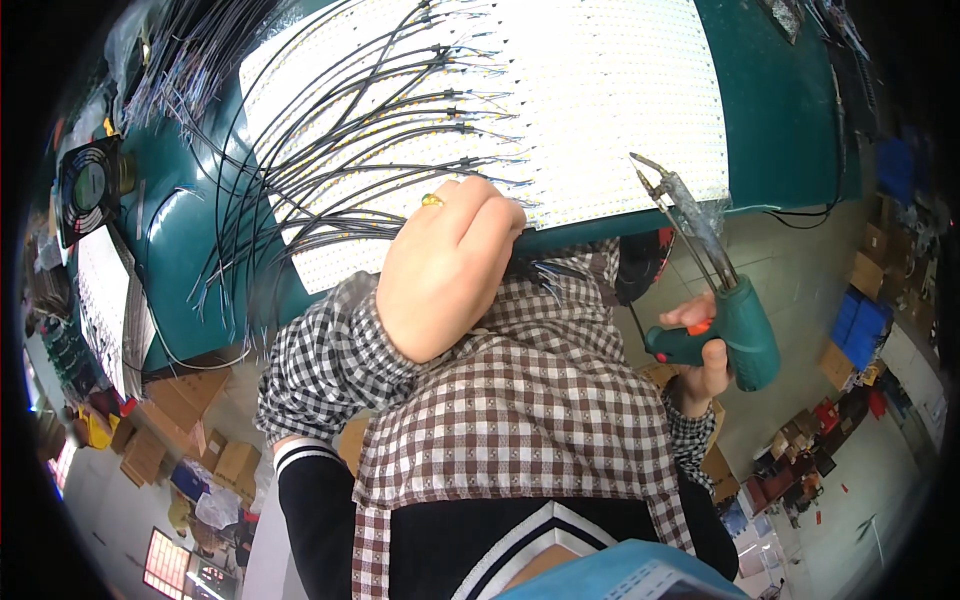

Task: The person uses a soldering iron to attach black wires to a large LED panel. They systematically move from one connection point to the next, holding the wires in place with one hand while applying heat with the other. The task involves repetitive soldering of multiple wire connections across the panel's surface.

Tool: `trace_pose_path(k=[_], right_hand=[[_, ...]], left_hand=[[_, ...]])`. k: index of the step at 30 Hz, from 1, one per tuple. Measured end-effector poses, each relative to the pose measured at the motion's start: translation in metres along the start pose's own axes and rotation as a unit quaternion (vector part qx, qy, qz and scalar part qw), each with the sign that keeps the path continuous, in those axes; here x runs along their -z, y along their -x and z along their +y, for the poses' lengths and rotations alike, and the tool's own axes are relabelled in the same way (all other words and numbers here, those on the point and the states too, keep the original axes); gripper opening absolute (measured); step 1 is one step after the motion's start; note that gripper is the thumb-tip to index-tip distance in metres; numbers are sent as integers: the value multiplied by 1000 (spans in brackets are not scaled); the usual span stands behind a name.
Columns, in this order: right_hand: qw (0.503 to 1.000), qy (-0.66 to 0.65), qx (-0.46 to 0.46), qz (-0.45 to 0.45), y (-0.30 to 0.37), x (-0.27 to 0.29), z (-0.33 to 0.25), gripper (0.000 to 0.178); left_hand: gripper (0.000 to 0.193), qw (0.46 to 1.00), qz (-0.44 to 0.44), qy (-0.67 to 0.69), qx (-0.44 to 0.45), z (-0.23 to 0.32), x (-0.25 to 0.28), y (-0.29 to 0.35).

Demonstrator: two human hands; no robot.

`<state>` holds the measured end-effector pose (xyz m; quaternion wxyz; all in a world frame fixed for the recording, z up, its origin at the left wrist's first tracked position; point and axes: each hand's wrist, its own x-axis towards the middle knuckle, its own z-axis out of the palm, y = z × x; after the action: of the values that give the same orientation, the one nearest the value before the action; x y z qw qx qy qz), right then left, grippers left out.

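My left hand (450,265), a yellow ring on one finger, is curled over the near edge of a white panel of small LED boards (620,110). Its fingertips are turned under, so whatever they pinch is hidden. Black cables (340,180) run across the panel beside this hand, their thin stripped wires reaching toward the panel's middle. My right hand (708,368) is wrapped around the handle of a green soldering gun (752,335). The tool's pointed metal tip (642,162) is raised at the panel's near right, apart from my left hand. More wire ends (555,275) show by my lap.
Under the panel is a green tabletop (780,110). A thick bundle of cables (200,70) lies at the far left, with a small black fan (90,190) nearby. White boards (110,305) are stacked at the left. Cardboard boxes (237,468) stand on the floor.
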<state>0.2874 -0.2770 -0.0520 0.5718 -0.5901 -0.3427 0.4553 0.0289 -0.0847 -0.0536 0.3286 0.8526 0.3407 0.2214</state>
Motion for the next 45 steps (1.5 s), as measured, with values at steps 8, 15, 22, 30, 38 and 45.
trace_pose_path(k=[8,15,22,30,38,45], right_hand=[[999,-22,-25,30,6,-5,1,53],[999,10,-31,11,19,-1,4,63],[998,23,-49,-6,23,-6,1,65],[998,23,-64,-8,32,-7,1,53],[997,35,-72,-8,32,-11,2,50],[996,56,-69,-4,28,-19,-1,57]], left_hand=[[20,1000,1,-9,28,-3,-12,1],[19,998,19,21,49,-3,-18,-1],[16,995,22,74,63,-5,-18,-2],[16,996,17,61,58,-6,-19,-2],[16,995,5,73,66,-6,-17,-3],[16,995,-5,72,67,-5,-16,-4]])
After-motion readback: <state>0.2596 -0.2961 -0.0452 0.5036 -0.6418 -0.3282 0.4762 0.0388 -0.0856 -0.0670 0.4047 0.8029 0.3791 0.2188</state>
